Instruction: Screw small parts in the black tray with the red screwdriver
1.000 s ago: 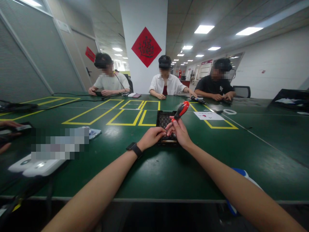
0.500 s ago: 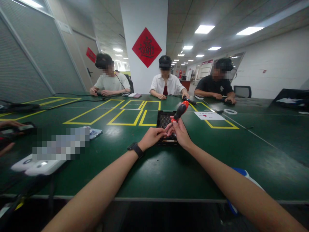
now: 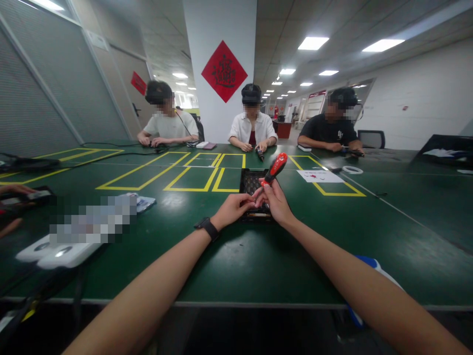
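A screwdriver [image 3: 276,168] with a red and black handle slants up and to the right, its shaft pointing down toward my left hand. My right hand [image 3: 277,201] is closed around its lower end. Close against it, my left hand [image 3: 235,211], with a dark watch on the wrist, has thumb and fingers pinched together; whatever lies between them is too small to make out. Both hands are over a black open case [image 3: 254,176] with a textured inside, lying on the green table [image 3: 236,266]. My hands cover part of the case and the screwdriver's tip.
White devices [image 3: 70,251] lie at the left, near another person's hand [image 3: 15,190]. Across the table sit three people wearing headsets. Yellow tape rectangles [image 3: 190,190] mark the tabletop. A paper sheet [image 3: 320,176] and a tape roll [image 3: 353,170] lie at the right.
The screwdriver's handle has tipped slightly left and down in my right hand. My left hand has barely moved. The middle person across has drawn a dark tool closer in.
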Tool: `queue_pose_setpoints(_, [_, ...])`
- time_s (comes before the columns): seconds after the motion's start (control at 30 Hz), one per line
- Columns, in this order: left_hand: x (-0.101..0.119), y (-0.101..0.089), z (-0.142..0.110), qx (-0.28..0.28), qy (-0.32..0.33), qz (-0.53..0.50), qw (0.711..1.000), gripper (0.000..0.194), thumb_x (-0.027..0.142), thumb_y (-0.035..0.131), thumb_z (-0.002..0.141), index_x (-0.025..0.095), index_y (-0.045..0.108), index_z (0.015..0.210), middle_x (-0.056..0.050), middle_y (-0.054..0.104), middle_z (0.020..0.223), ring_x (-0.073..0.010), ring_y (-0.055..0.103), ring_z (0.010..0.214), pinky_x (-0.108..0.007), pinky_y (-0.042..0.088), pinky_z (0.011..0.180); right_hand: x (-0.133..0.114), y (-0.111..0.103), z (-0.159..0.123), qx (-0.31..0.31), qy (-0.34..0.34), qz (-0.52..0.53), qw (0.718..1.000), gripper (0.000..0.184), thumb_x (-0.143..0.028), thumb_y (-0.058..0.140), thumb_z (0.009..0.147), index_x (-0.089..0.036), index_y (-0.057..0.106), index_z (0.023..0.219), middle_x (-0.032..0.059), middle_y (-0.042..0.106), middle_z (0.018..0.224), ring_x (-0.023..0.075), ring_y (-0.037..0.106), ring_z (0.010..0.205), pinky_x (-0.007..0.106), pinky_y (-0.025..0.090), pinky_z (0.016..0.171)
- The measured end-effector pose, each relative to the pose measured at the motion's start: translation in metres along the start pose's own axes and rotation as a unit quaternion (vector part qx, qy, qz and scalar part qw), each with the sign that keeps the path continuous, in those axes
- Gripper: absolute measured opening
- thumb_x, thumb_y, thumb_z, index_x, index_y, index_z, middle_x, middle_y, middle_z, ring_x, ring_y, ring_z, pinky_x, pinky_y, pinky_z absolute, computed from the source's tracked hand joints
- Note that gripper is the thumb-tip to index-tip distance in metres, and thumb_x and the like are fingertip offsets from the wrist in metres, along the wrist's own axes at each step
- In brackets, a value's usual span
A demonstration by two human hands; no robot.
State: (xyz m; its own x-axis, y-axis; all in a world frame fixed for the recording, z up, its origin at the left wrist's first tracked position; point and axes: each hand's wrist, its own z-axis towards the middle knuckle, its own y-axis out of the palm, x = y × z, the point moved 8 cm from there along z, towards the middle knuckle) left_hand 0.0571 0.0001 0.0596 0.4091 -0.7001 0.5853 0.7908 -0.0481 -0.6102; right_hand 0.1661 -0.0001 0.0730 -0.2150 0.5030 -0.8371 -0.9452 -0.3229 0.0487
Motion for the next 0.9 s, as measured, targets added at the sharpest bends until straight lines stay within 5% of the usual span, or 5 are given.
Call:
queue_pose_setpoints(0.2, [-0.0018,0.0006,-0.0002,0.001,-0.025,0.014,1.000,0.031,0.043,0.057,0.076,0.013,0.057,0.073,0.001,0.055,0.063,-0.0086,0.045,0.055,-0.021,0.036,0.054,-0.0022,0.0015,-0.0011,0.000,-0.003,-0.007,1.000,0.034,-0.047,0.040,0.086,-0.022,0.039,0.109,0.0004,0.063,0.081,0.0082,0.057,0.053,0.022,0.046,0.052])
queue_pose_setpoints(0.5, [0.0011,0.0002,0.0009,-0.014,0.012,0.036,0.999,0.024,0.031,0.047,0.084,0.014,0.063,0.081,-0.002,0.061,0.072,-0.0115,0.050,0.066,-0.024,0.037,0.064,0.0006,0.0002,0.0000,0.000,0.005,-0.015,1.000,0.036,-0.046,0.037,0.087,-0.022,0.039,0.114,0.0008,0.062,0.081,0.0084,0.058,0.055,0.022,0.045,0.053])
queue_pose_setpoints(0.67, [-0.0004,-0.0004,0.0009,-0.001,-0.021,0.035,0.999,0.026,0.040,0.057,0.076,0.014,0.059,0.081,0.000,0.058,0.068,-0.0111,0.049,0.062,-0.023,0.038,0.059,-0.0017,0.0003,-0.0009,0.002,-0.006,-0.028,1.000,0.035,-0.046,0.038,0.087,-0.021,0.039,0.112,0.0001,0.062,0.079,0.0080,0.056,0.054,0.022,0.045,0.053])
queue_pose_setpoints(0.9, [-0.0034,-0.0013,0.0004,-0.001,0.008,0.033,0.999,0.021,0.033,0.054,0.080,0.014,0.062,0.081,-0.002,0.063,0.075,-0.0119,0.053,0.067,-0.024,0.039,0.065,-0.0054,-0.0042,-0.0011,0.037,-0.013,-0.037,0.999,0.035,-0.044,0.040,0.087,-0.022,0.043,0.113,0.0027,0.062,0.081,0.0121,0.058,0.073,0.024,0.048,0.060])
